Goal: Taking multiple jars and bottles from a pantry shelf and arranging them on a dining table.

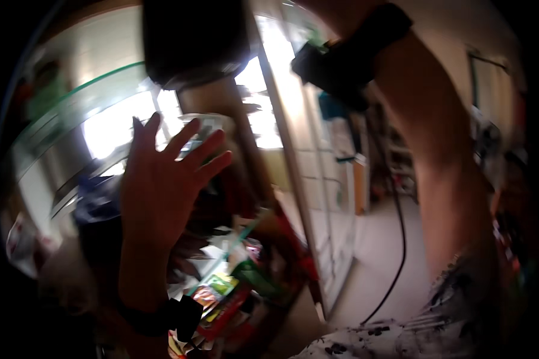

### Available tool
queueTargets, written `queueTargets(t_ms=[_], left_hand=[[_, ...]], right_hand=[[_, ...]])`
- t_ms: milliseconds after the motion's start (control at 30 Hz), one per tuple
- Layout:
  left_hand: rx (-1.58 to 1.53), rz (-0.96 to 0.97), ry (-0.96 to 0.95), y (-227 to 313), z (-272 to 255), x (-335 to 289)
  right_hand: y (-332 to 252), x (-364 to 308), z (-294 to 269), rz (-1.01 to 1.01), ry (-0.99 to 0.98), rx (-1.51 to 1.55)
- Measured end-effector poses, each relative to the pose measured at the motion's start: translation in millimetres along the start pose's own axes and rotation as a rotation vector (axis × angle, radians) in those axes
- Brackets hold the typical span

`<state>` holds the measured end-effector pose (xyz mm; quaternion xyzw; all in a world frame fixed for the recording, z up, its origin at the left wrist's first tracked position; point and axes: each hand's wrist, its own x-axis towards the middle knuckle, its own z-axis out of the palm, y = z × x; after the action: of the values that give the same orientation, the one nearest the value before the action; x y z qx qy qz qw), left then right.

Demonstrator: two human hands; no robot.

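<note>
My left hand [167,167] is raised with its fingers spread, and nothing shows in its grip. Just behind its fingertips is a clear, pale container [212,122], blurred and partly covered by them. My right arm [440,131] reaches up past the top edge, wearing a black wrist device [353,66]. Only the base of my right hand [335,15] shows; its fingers are out of sight. A large, dark, rounded object [197,42] fills the top middle, and I cannot make out what it is.
Glass shelves [78,99] stand at the left. Colourful packets [218,287] lie on a lower glass shelf beside my left wrist. A tall glass door [323,209] stands right of them. A black cable [403,239] hangs over the pale floor [374,251].
</note>
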<state>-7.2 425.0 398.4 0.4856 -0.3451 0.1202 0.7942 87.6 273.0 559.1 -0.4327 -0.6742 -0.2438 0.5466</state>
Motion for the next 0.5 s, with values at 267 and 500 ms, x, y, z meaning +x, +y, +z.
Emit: queueTargets(t_ms=[267, 500], left_hand=[[-0.139, -0.101, 0.054, -175, -5, -38], [0.103, -0.46, -0.009, -307, 60, -104]], right_hand=[[-7, -190, -54, -0.264, -0.057, -0.52], [-99, -371, -113, 0.691, 0.264, -0.035]])
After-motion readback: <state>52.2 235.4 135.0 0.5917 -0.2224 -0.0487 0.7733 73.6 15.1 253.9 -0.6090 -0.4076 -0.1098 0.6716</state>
